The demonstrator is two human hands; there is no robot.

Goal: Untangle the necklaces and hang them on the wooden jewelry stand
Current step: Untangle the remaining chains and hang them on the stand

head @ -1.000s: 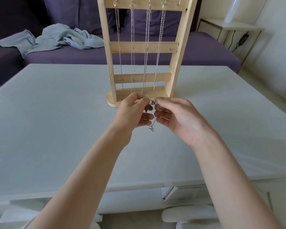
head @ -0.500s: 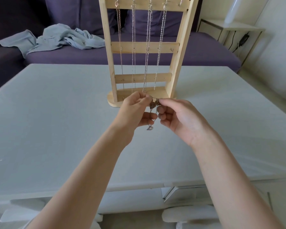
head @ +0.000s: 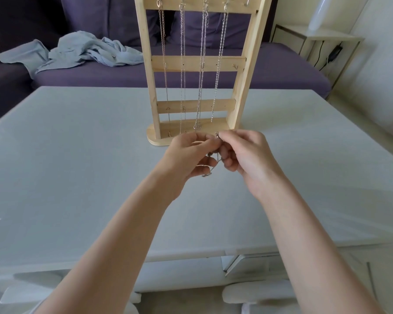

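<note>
The wooden jewelry stand [head: 244, 71] stands upright on the white table [head: 77, 155], just beyond my hands. Several silver necklaces [head: 218, 64] hang from hooks on its top bar. In front of the stand's base, my left hand [head: 186, 155] and my right hand [head: 247, 155] meet, fingertips together. Both pinch one thin silver necklace [head: 210, 165] between them. A short loop of the chain dangles below my fingers, with a clasp at its low end. Most of that chain is hidden inside my hands.
A purple sofa [head: 281, 71] runs behind the table, with a crumpled light-blue cloth [head: 86, 52] lying on its left seat. A small side table [head: 322, 39] with a cable stands at the back right. White chair parts show under the table's front edge.
My hands have closed together a little more over the chain. The dangling piece now hangs shorter below my fingers. The stand and its hung necklaces have not moved.
</note>
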